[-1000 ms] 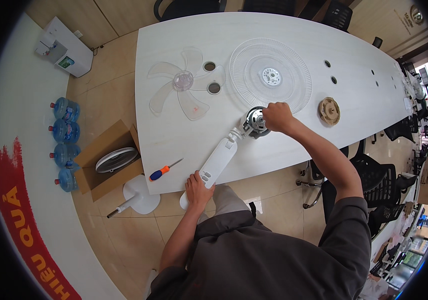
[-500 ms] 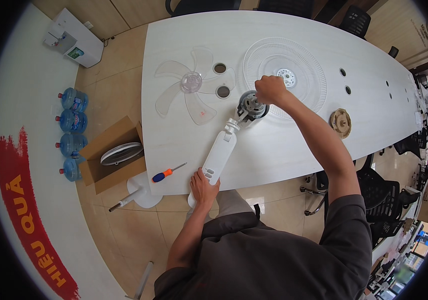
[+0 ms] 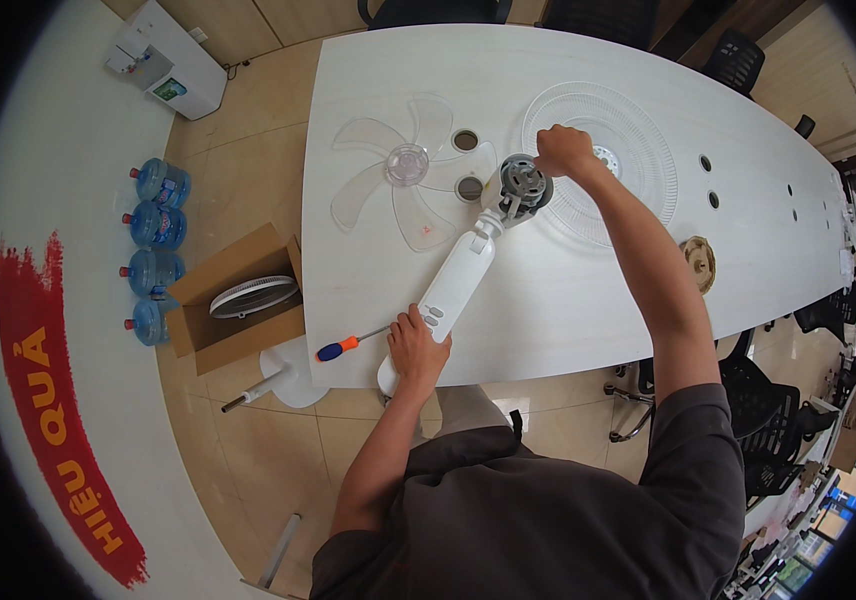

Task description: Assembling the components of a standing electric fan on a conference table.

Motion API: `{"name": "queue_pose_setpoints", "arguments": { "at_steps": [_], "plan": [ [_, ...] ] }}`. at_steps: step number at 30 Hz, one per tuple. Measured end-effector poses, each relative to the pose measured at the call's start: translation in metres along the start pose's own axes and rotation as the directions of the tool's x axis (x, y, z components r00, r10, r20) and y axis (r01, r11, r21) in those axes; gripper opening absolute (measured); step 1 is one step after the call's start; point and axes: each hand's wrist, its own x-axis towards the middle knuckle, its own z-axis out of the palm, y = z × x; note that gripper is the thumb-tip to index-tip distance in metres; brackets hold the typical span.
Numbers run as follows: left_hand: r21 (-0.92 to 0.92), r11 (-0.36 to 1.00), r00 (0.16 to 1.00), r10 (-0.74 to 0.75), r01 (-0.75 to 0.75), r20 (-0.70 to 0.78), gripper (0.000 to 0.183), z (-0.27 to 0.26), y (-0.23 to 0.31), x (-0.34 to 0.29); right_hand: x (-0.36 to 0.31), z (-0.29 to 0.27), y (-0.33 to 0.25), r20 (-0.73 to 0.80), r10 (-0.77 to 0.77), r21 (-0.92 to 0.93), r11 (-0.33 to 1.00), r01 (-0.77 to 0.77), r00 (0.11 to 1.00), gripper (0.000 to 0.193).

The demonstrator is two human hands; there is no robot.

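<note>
A white fan body with a slim neck [image 3: 460, 268] lies slanted across the near part of the table, its bare motor [image 3: 525, 182] at the far end. My left hand [image 3: 418, 348] is closed around the neck's lower end, beside its grey buttons. At the motor, my right hand [image 3: 565, 152] makes a fist around the shaft, whose end is hidden. A blue and orange screwdriver [image 3: 338, 348] lies left of my left hand, its tip close to the fingers. Beyond are a clear five-blade fan propeller [image 3: 407, 165] and a round clear fan grille [image 3: 638, 110].
The white table [image 3: 588, 300] bears a brownish round part [image 3: 698, 264] at right. On the floor at left are an open cardboard box [image 3: 238, 345] with a white ring-shaped part [image 3: 253, 297], a white stand base [image 3: 293, 375] and water bottles [image 3: 156, 225]. Black chairs [image 3: 763, 400] stand right.
The view has shifted. The fan body and motor have moved a little away from me along the table, and both hands have moved with them. More of the motor's white housing shows.
</note>
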Motion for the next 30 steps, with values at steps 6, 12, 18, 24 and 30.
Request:
{"name": "queue_pose_setpoints", "arguments": {
  "at_steps": [6, 12, 18, 24, 30],
  "plan": [
    [-0.018, 1.0, 0.997, 0.002, -0.001, 0.076, 0.072, 0.017, 0.011, 0.018, 0.011, -0.002, 0.015, -0.057, 0.071, 0.002, 0.997, -0.071, 0.996, 0.032],
    [-0.078, 0.997, 0.995, 0.029, -0.022, 0.095, 0.077, 0.041, 0.015, 0.031, 0.022, 0.004, 0.029, -0.032, 0.191, 0.097, 0.977, -0.188, 0.981, 0.035],
    [-0.098, 0.994, 0.995, 0.057, -0.049, 0.079, 0.083, 0.039, 0.011, 0.033, 0.024, 0.03, 0.05, -0.058, 0.188, 0.377, 0.914, -0.152, 0.981, 0.032],
    [-0.129, 0.988, 0.985, 0.103, -0.084, 0.142, 0.089, 0.026, -0.003, 0.037, 0.011, 0.066, 0.067, -0.175, 0.084, 0.755, 0.651, 0.079, 0.981, 0.025],
    [-0.139, 0.98, 0.981, 0.16, -0.144, 0.109, 0.089, 0.026, -0.028, 0.025, 0.008, 0.087, 0.066, -0.192, 0.099, 0.869, 0.48, 0.122, 0.976, 0.026]
  ]
}}
